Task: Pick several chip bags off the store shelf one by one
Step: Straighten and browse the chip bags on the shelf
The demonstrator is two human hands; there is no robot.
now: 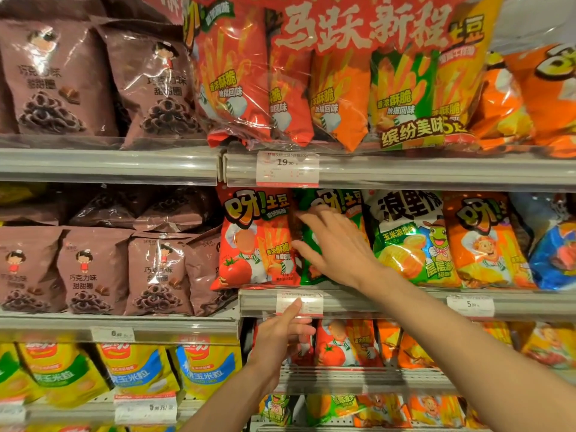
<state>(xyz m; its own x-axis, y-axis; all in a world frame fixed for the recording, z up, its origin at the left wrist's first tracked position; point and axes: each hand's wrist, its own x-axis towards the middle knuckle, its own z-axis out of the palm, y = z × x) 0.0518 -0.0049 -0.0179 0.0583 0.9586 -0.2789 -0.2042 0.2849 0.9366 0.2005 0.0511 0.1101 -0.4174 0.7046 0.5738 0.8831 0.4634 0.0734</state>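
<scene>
On the middle shelf stand a red tomato chip bag [254,241], a green chip bag [335,201], a white-and-green corn chip bag [411,241] and an orange chip bag [486,241]. My right hand [336,247] lies over the front of the green bag, fingers spread, fingertips at its left edge beside the red bag. Lower down, my left hand [282,341] is raised in front of a red chip bag [343,344] on the shelf below, its thumb up by the price label [299,302]. Neither hand holds a bag.
Brown chocolate-ring snack bags [90,272] fill the left side of the middle and top shelves. Large multi-pack bags [327,88] sit on the top shelf. Yellow corn snack bags [137,369] stand at lower left. Shelf rails [389,169] with price tags run across.
</scene>
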